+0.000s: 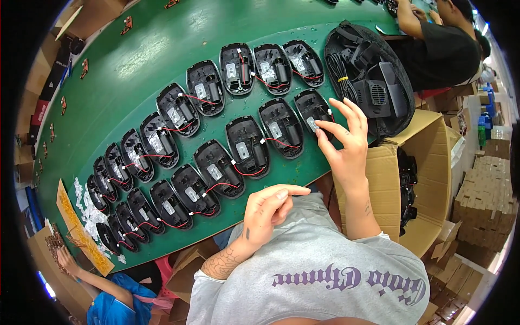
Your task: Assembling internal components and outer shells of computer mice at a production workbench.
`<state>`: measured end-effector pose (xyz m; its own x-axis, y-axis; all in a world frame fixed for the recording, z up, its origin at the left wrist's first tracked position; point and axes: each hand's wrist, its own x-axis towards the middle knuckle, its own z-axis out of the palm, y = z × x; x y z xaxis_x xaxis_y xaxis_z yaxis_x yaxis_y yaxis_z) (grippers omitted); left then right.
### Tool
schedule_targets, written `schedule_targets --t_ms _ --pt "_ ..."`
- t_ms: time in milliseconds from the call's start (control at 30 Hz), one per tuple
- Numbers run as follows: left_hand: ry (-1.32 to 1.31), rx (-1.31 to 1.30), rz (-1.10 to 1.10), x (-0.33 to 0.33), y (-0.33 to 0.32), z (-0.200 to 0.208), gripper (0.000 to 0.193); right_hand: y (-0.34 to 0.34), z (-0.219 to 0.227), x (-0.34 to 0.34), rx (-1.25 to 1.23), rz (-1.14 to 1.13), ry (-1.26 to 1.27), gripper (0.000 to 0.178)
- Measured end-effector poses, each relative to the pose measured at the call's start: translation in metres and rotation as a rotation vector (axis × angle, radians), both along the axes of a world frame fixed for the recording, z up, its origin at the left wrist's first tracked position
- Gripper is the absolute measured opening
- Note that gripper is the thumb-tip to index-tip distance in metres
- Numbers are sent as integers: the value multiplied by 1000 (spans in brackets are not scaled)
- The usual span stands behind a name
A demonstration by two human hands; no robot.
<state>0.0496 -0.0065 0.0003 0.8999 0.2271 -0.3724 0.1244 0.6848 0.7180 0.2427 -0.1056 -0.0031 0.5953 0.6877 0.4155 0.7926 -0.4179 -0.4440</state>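
1. At the right end of the green counter (135,59), the right hand (346,143) has its fingers spread, with the thumb and forefinger tips pressing the small pale tab inside the nearest black mouse shell (314,111); it grips nothing
2. Near the counter's front edge, the left hand (268,208) hovers over the person's grey shirt, loosely curled with the forefinger pointing out, holding nothing that I can make out
3. That shell lies open side up, last in the front row, just beside a black mesh basket (368,81) of cables and parts
4. Handling, as a judgement: the shell looks light, stiff moulded plastic, not slippery; the thin red wire and small board inside look fragile, so hold it by the outer rim, at the long sides, away from the wire
5. Count: about twenty-one shells in two curving rows, roughly eleven in the back row and ten in the front; the far-left ones are too small to be sure of
6. One basket, one open cardboard box (428,179) at the right, and one scatter of small white bits (89,211) at the left end
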Motion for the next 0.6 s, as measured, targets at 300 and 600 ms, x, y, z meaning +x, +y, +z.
schedule_targets --t_ms 300,600 --pt "5 -1 10 -1 -1 0 43 0 1 -4 -76 24 40 25" --pt "-56 -3 13 -7 -1 -2 41 5 4 -13 -118 16 66 36"
